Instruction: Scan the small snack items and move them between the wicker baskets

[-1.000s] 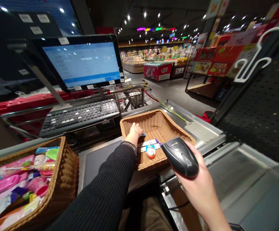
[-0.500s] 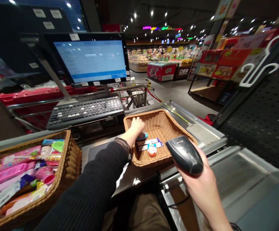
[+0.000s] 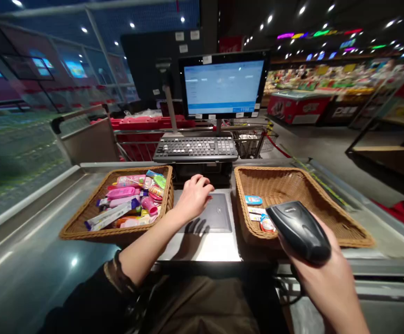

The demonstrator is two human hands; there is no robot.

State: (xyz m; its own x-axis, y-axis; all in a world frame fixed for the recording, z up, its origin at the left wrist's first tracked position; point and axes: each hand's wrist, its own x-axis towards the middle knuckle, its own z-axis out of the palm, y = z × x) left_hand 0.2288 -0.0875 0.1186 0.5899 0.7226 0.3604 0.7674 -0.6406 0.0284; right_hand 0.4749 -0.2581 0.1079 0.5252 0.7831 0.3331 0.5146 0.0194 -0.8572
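Observation:
My left hand hovers over the dark flat panel between two wicker baskets. Its fingers are apart and loosely bent, with nothing seen in them; their shadow falls on the panel. In my right hand is a black handheld barcode scanner, held in front of the right wicker basket. That basket holds a blue packet, white strip-like packs and a small round orange-and-white item, partly hidden by the scanner. The left wicker basket is heaped with colourful small packaged goods.
Behind the panel stand a keyboard and a monitor on a stand. A metal counter runs under both baskets. Beyond it are a metal cart, a red freezer chest and shop displays.
My left hand has come out of the right basket and moved left over the panel. The view has turned left, bringing the whole left basket into sight. The scanner stays in my right hand.

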